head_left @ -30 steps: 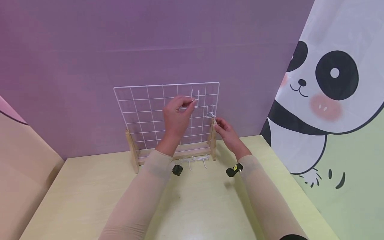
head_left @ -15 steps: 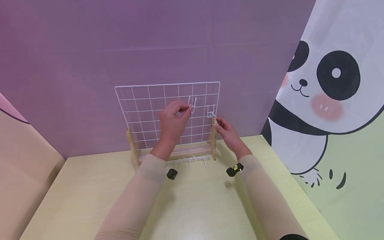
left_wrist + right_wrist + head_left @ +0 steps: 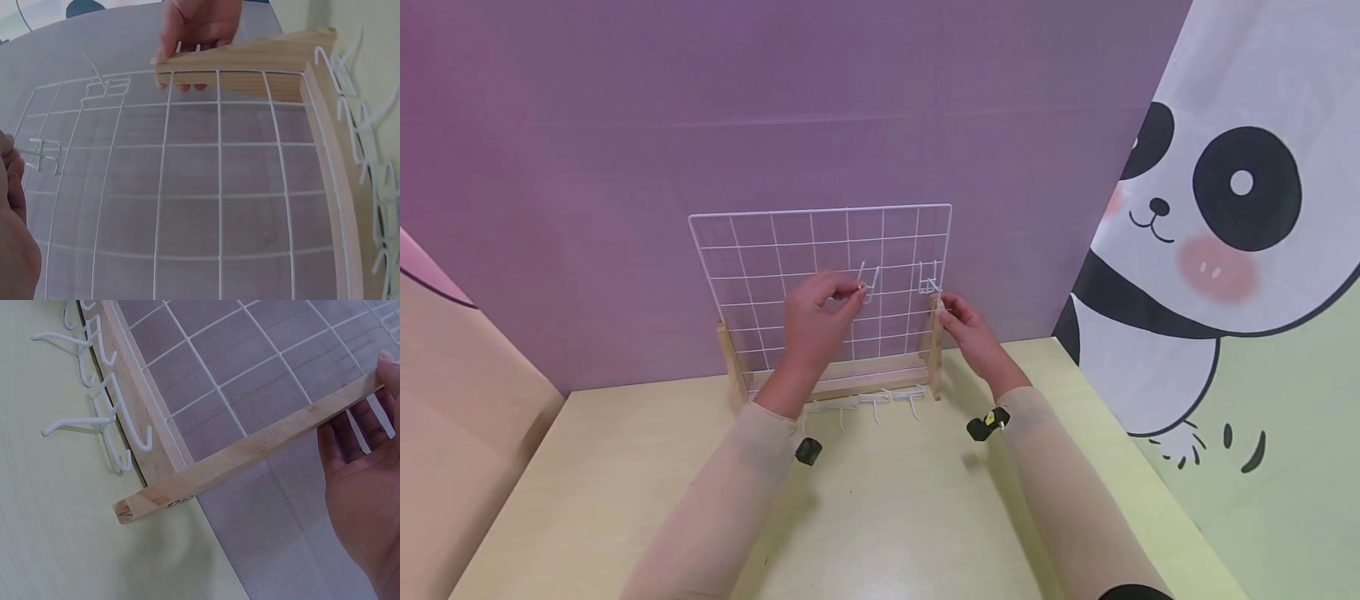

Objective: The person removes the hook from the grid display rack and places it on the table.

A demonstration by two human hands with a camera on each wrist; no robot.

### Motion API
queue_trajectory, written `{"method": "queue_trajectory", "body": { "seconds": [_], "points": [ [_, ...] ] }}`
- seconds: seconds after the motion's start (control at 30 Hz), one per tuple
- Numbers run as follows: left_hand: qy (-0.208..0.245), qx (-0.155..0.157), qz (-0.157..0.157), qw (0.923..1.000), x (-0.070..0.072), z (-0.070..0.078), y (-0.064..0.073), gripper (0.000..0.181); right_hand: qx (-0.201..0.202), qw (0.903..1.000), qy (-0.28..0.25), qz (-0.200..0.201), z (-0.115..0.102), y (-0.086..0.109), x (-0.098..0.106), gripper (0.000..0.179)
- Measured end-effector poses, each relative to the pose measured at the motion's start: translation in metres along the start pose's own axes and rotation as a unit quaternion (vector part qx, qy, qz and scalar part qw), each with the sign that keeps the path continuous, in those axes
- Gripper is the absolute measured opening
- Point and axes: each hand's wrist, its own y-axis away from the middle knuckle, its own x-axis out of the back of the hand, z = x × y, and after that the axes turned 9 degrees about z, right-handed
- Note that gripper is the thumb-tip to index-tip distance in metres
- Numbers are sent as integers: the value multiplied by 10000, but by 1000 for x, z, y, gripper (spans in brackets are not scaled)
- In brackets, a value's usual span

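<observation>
A white wire grid panel [image 3: 820,242] stands upright in a wooden frame [image 3: 934,350]. In front of the panel my left hand [image 3: 820,321] pinches the prong of a white wire hook [image 3: 871,283], its two upper arms pointing up close to the mesh. In the left wrist view that hook [image 3: 45,150] overlaps the grid. My right hand [image 3: 972,333] grips the top of the frame's right upright, thumb on the near side and fingers behind, as the right wrist view shows at the wooden upright [image 3: 269,440]. Another white hook [image 3: 927,283] hangs on the grid near its right edge.
Several white hooks [image 3: 874,402] lie in a row on the table [image 3: 880,517], along the foot of the frame. A purple backdrop [image 3: 820,100] rises behind the grid. On the right is a wall hanging with a panda [image 3: 1217,200].
My left hand has moved down and to the left with its hook, away from the panel's upper right part. My right hand keeps its grip on the upright.
</observation>
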Motion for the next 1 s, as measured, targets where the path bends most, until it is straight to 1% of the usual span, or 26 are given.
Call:
{"method": "queue_trajectory", "body": {
  "seconds": [0.13,0.23,0.3,0.4,0.5,0.67,0.9,1.0],
  "points": [
    [-129,-88,-177,9997,12,-1,7,7,40,10000,28,30,3,0,-1,42],
    [-266,-206,-234,9992,21,-2,12,9,96,9999,81,-13,4,-1,-1,42],
    [-323,-227,-287,9988,27,-3,15,10,107,9999,129,-32,4,-1,0,42],
    [-374,-171,-409,9983,35,-3,18,10,89,9998,148,-56,2,-2,0,43],
    [-549,-136,-523,9970,43,-3,22,10,33,9999,165,-16,2,-1,2,41],
    [-820,-169,-535,9951,55,-7,34,12,3,9999,135,14,1,-1,1,39],
    [-908,-15,-629,9939,72,-15,50,14,-3,9999,135,-2,3,-2,1,40],
    [-994,-14,-704,9926,80,-19,55,16,-17,9999,139,16,2,-1,1,39]
  ]
}}
